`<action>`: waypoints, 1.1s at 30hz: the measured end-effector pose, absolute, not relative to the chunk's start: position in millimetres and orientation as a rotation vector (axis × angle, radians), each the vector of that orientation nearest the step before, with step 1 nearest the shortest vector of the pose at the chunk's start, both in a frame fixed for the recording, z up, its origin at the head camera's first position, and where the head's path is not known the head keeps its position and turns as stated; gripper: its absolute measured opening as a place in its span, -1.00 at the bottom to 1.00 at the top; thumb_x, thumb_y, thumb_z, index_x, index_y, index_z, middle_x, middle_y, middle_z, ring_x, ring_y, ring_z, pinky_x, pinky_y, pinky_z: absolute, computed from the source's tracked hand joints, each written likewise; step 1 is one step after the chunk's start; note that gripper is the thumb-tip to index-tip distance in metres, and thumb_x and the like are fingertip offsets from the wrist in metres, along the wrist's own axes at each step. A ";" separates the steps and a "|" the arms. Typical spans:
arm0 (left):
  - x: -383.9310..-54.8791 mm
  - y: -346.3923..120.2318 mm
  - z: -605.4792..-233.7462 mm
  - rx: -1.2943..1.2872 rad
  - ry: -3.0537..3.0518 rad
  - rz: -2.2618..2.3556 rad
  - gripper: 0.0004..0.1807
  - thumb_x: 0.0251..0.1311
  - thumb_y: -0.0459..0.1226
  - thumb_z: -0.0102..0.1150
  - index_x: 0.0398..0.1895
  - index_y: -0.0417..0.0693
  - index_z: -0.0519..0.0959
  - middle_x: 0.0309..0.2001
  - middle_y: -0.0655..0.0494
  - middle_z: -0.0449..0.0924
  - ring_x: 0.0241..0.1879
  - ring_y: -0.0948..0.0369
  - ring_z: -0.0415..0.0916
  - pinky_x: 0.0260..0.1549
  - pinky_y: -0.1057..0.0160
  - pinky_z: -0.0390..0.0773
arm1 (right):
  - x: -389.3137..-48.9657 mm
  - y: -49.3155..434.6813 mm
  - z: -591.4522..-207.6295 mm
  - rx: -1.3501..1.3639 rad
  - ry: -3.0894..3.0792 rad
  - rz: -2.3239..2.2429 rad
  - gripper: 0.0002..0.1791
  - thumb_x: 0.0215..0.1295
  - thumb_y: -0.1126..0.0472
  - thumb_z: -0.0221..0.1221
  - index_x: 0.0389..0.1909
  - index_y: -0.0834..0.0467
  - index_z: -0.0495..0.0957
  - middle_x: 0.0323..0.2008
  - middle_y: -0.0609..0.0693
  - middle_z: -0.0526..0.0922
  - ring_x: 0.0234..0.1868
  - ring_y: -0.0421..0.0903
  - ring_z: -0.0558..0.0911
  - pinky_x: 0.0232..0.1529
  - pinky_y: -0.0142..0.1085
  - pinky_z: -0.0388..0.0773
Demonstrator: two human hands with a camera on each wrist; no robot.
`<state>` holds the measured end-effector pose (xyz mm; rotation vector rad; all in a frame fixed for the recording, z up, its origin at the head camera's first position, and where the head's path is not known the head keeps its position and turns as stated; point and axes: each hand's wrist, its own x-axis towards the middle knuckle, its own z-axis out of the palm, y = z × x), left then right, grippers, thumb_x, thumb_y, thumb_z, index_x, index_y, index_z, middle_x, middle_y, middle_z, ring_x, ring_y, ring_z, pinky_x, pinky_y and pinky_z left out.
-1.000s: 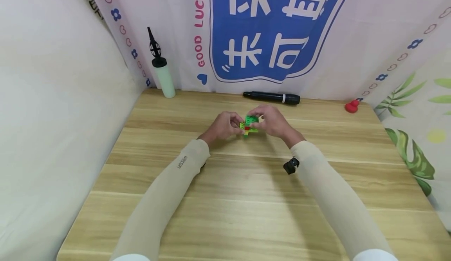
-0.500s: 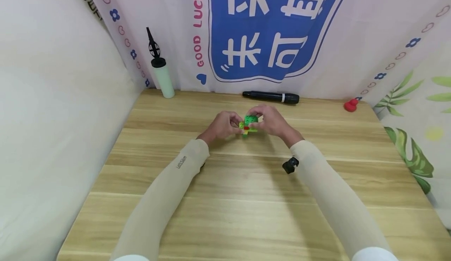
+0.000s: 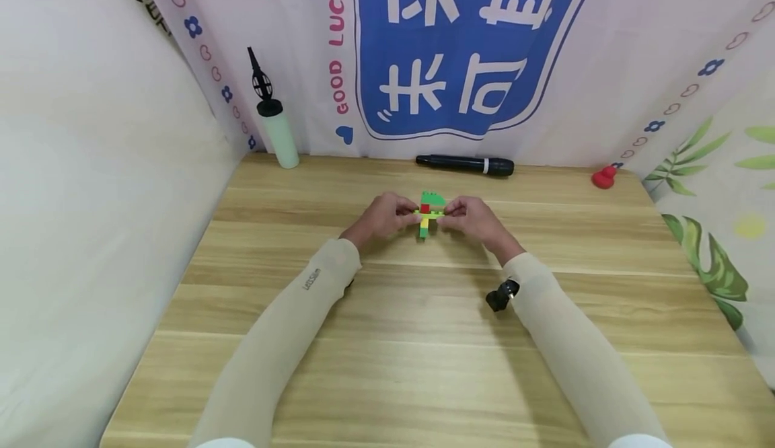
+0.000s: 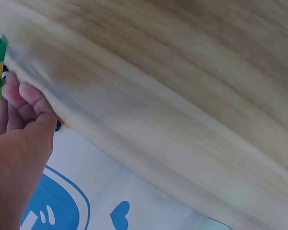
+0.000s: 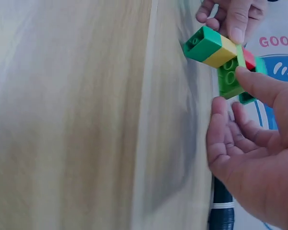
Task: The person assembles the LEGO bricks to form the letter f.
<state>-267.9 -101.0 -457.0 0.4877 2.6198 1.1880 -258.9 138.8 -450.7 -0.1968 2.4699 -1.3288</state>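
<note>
Between the two hands is a small figure of toy building blocks [image 3: 424, 223], shown close up in the right wrist view. Its stack has a green block [image 5: 203, 44] at the bottom, then a yellow block [image 5: 221, 53] and a lime-green crosswise piece [image 5: 229, 79]. Above that come a red block [image 3: 425, 208] and a green top piece [image 3: 432, 198]. The left hand [image 3: 386, 216] pinches the left end of the lime piece. Thumb and fingers of the right hand [image 3: 475, 220] hold its right end. Only a sliver of the figure shows in the left wrist view.
Along the back of the wooden table [image 3: 387, 354] lies a black microphone [image 3: 465, 165]. A pale green hand pump [image 3: 280, 135] stands at the back left, and a small red knob-shaped object [image 3: 604, 177] sits at the back right. A printed cloth hangs behind.
The right hand has shifted from the green top piece down to the right end of the lime piece. The figure has tipped, so its front now faces the head camera.
</note>
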 end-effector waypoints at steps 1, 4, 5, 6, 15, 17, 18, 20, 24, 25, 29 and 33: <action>-267.8 -100.7 -458.0 0.508 2.624 1.159 -0.65 0.47 -0.16 0.36 0.16 -0.17 0.76 0.02 -0.03 0.84 -0.05 0.17 0.69 0.06 0.14 0.72 | -258.3 139.2 -451.6 -0.169 2.442 -1.338 -0.68 0.50 0.13 0.35 0.07 0.26 0.58 -0.01 0.14 0.72 -0.02 -0.01 0.66 0.05 -0.19 0.63; -267.3 -100.4 -460.0 0.559 2.631 1.108 -0.66 0.52 -0.14 0.30 0.15 -0.16 0.77 0.04 -0.02 0.84 -0.05 0.21 0.69 0.05 0.15 0.71 | -257.6 138.7 -454.0 -0.132 2.368 -1.349 -0.74 0.56 0.10 0.29 0.00 0.23 0.59 -0.12 0.10 0.75 -0.13 -0.07 0.65 -0.07 -0.25 0.62; -267.0 -100.2 -460.4 0.564 2.632 1.104 -0.67 0.53 -0.13 0.29 0.14 -0.16 0.78 0.04 -0.02 0.85 -0.05 0.22 0.69 0.05 0.16 0.70 | -257.5 138.7 -454.4 -0.134 2.347 -1.357 -0.74 0.57 0.10 0.27 0.00 0.23 0.59 -0.14 0.10 0.75 -0.15 -0.08 0.66 -0.08 -0.26 0.62; -266.7 -100.2 -460.8 0.563 2.635 1.101 -0.67 0.53 -0.13 0.29 0.13 -0.15 0.78 0.04 -0.02 0.85 -0.06 0.22 0.68 0.05 0.16 0.70 | -257.6 138.2 -454.8 -0.138 2.335 -1.361 -0.74 0.58 0.10 0.27 0.01 0.23 0.58 -0.15 0.10 0.75 -0.15 -0.09 0.66 -0.08 -0.27 0.63; -264.1 -100.1 -463.7 0.581 2.664 1.037 -0.68 0.54 -0.13 0.28 0.12 -0.13 0.79 0.01 -0.01 0.85 -0.19 0.25 0.57 -0.11 0.27 0.60 | -256.0 135.9 -458.2 -0.162 2.335 -1.328 -0.73 0.61 0.11 0.22 0.03 0.26 0.56 -0.14 0.11 0.72 -0.15 -0.09 0.63 -0.10 -0.31 0.60; -263.3 -99.6 -463.1 0.564 2.659 1.041 -0.68 0.54 -0.13 0.28 0.13 -0.13 0.79 0.05 -0.02 0.84 -0.14 0.24 0.60 -0.05 0.23 0.63 | -254.8 135.8 -459.2 -0.175 2.366 -1.301 -0.74 0.61 0.11 0.22 0.01 0.26 0.57 -0.14 0.11 0.72 -0.16 -0.09 0.62 -0.13 -0.32 0.57; -263.2 -99.7 -463.0 0.557 2.654 1.047 -0.68 0.54 -0.13 0.28 0.13 -0.13 0.79 0.08 -0.02 0.83 -0.08 0.22 0.64 0.02 0.19 0.66 | -254.2 135.8 -459.5 -0.187 2.382 -1.286 -0.74 0.61 0.11 0.21 0.00 0.26 0.57 -0.15 0.11 0.72 -0.18 -0.09 0.61 -0.15 -0.33 0.56; -263.1 -100.0 -462.9 0.538 2.647 1.050 -0.67 0.53 -0.12 0.29 0.14 -0.13 0.78 0.13 -0.03 0.82 0.03 0.18 0.68 0.13 0.12 0.68 | -253.2 135.1 -459.7 -0.205 2.411 -1.266 -0.75 0.61 0.12 0.21 -0.02 0.26 0.58 -0.16 0.11 0.72 -0.19 -0.08 0.59 -0.18 -0.35 0.53; -263.4 -100.9 -463.0 0.534 2.637 1.042 -0.66 0.52 -0.13 0.30 0.17 -0.14 0.76 0.20 -0.06 0.77 0.10 0.16 0.68 0.22 0.05 0.67 | -252.3 133.7 -458.6 -0.235 2.434 -1.251 -0.76 0.61 0.14 0.21 -0.03 0.27 0.59 -0.19 0.11 0.71 -0.21 -0.07 0.59 -0.22 -0.38 0.52; -263.4 -100.8 -462.9 0.531 2.638 1.037 -0.66 0.52 -0.13 0.30 0.17 -0.14 0.75 0.20 -0.07 0.77 0.07 0.17 0.67 0.21 0.06 0.67 | -252.0 133.4 -458.3 -0.235 2.436 -1.250 -0.76 0.61 0.14 0.21 -0.02 0.27 0.59 -0.19 0.10 0.70 -0.21 -0.07 0.59 -0.23 -0.38 0.52; -263.2 -100.7 -463.3 0.517 2.633 1.027 -0.66 0.52 -0.13 0.30 0.17 -0.13 0.75 0.22 -0.08 0.76 0.09 0.17 0.67 0.22 0.05 0.66 | -251.7 133.1 -457.9 -0.227 2.439 -1.238 -0.76 0.62 0.14 0.20 -0.01 0.26 0.59 -0.19 0.08 0.69 -0.20 -0.07 0.58 -0.23 -0.38 0.51; -262.3 -101.3 -464.1 0.519 2.631 1.030 -0.66 0.53 -0.12 0.29 0.17 -0.12 0.76 0.20 -0.06 0.77 0.14 0.14 0.69 0.24 0.04 0.66 | -251.8 134.7 -458.6 -0.217 2.435 -1.238 -0.74 0.63 0.11 0.19 0.02 0.25 0.60 -0.18 0.08 0.69 -0.17 -0.06 0.59 -0.19 -0.36 0.52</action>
